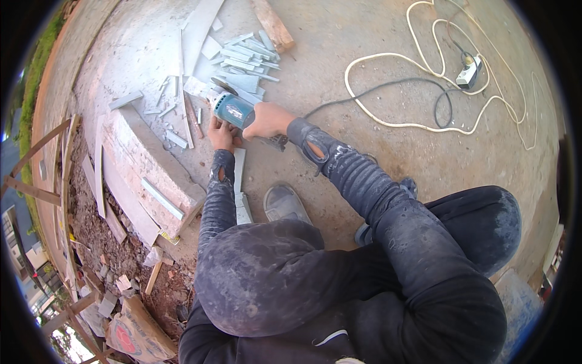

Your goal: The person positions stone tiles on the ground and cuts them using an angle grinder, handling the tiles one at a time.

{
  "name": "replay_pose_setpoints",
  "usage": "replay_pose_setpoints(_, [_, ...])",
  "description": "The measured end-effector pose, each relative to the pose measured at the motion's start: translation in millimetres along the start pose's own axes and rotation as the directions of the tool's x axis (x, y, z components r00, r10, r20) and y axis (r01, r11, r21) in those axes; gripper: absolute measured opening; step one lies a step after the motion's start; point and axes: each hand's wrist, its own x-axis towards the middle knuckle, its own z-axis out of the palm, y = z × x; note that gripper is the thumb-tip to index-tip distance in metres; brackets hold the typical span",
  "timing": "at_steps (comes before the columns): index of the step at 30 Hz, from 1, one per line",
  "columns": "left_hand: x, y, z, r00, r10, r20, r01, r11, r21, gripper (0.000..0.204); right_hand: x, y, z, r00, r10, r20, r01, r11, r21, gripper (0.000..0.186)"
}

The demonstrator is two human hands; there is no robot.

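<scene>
Grinder [234,111] fills clasping right fingers [253,128] (left fingers [222,134]: hold unclear); a sack [148,332] bears print [123,338].

1. Bare hands: 2; left hand [222,133] at 10 o'clock, right hand [271,119] past 11.
2. Angle grinder [235,111]: 1, at 11 o'clock.
3. Cut pale strips [242,56]: over a dozen heaped towards 11 o'clock; overlap hides exact tally.
4. Concrete block [144,159]: 1, at 9 o'clock; lone strip [162,198] on its near end: 1.
5. Power strip [467,77]: 1, at 2 o'clock.
6. Cables: at least 2, cream cable [347,79] and dark cord [388,85], between 12 and 3.
7. Paper sack [145,329]: 1, between 7 and 8.
</scene>
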Motion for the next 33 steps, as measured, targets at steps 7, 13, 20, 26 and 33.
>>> replay_pose_setpoints(7, [-0.3,-0.9,2.5,1.000,-0.013,-0.007,0.013,1.000,-0.028,0.031,-1.2,7.0,4.6,0.999,-0.035,-0.036,0.034,0.999,-0.004,0.069])
replay_pose_setpoints(13, [2.9,-1.5,-6.6,1.000,-0.013,0.008,0.013,1.000,0.003,0.035,-3.0,8.1,7.5,0.998,-0.048,-0.045,0.049,0.999,0.012,0.069])
replay_pose_setpoints(20, [1.0,-1.4,-0.3,0.999,-0.041,0.015,0.041,0.999,0.001,0.050,-6.9,14.9,8.0,0.998,-0.034,-0.056,0.035,0.999,0.008,0.067])
replay_pose_setpoints(26, [6.3,-5.0,-10.2,0.998,-0.049,0.036,0.048,0.999,0.021,0.065,-10.7,16.4,10.1,0.997,-0.042,-0.060,0.042,0.999,-0.003,0.065])
replay_pose_setpoints(33, [9.4,-6.1,-14.4,0.999,-0.043,0.033,0.042,0.999,0.011,0.065,-19.4,15.5,9.6,0.997,-0.041,-0.065,0.041,0.999,-0.008,0.068])
